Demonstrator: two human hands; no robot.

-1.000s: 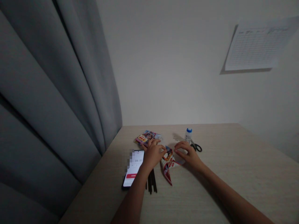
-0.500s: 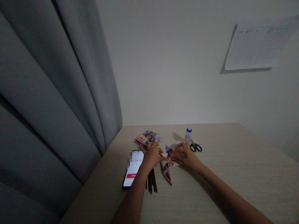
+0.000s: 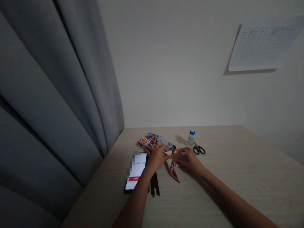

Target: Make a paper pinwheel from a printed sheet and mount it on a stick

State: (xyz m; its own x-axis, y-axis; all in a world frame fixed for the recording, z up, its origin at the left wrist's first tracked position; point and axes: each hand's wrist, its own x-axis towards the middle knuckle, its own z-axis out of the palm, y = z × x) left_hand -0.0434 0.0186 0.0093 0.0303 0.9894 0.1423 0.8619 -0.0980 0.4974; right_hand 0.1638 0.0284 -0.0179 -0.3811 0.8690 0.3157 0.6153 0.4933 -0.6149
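Observation:
A folded piece of printed paper (image 3: pixel 174 169), red and white with a pointed lower tip, lies on the wooden table (image 3: pixel 225 180) between my hands. My left hand (image 3: pixel 155 157) is closed, pinching its upper left edge. My right hand (image 3: pixel 187 160) is closed too, with fingers pressed on the paper's upper right part. Both hands touch the paper near its top; the pointed tip sticks out toward me.
A lit phone (image 3: pixel 136 171) lies left of my left arm, dark sticks (image 3: pixel 154 186) beside it. A stack of printed sheets (image 3: pixel 150 140) sits behind my left hand. A blue-capped glue bottle (image 3: pixel 191 138) and black scissors (image 3: pixel 199 149) stand behind my right hand. Grey curtain (image 3: pixel 54 95) on the left.
My hands have drawn closer together over the paper. The paper has been folded narrower and its pointed tip has swung to the right.

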